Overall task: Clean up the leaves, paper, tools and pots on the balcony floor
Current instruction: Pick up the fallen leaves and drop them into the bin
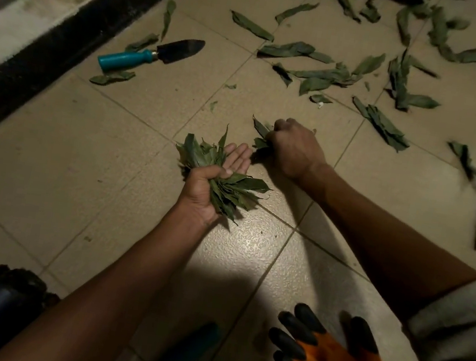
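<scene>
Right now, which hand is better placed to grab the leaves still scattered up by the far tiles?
Probably the right hand: it reaches farther forward, nearer the scattered leaves, its fingers closed on only a few leaves. The left hand already grips a full bunch of leaves, leaving little room.

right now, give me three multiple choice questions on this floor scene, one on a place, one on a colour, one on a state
1. Where does the trowel lie?
A. by the dark wall border at upper left
B. under the orange glove
C. in the right hand

2. What colour is the trowel's handle?
A. red
B. teal
C. yellow

3. What is the left hand doing?
A. resting flat on the tile
B. gripping a bunch of leaves
C. holding a tool

Answers:
1 A, it lies on the tiles beside the dark border.
2 B, the handle is plainly teal.
3 B, thumb and palm clamp the bunch, while the right hand grips more leaves.
</scene>
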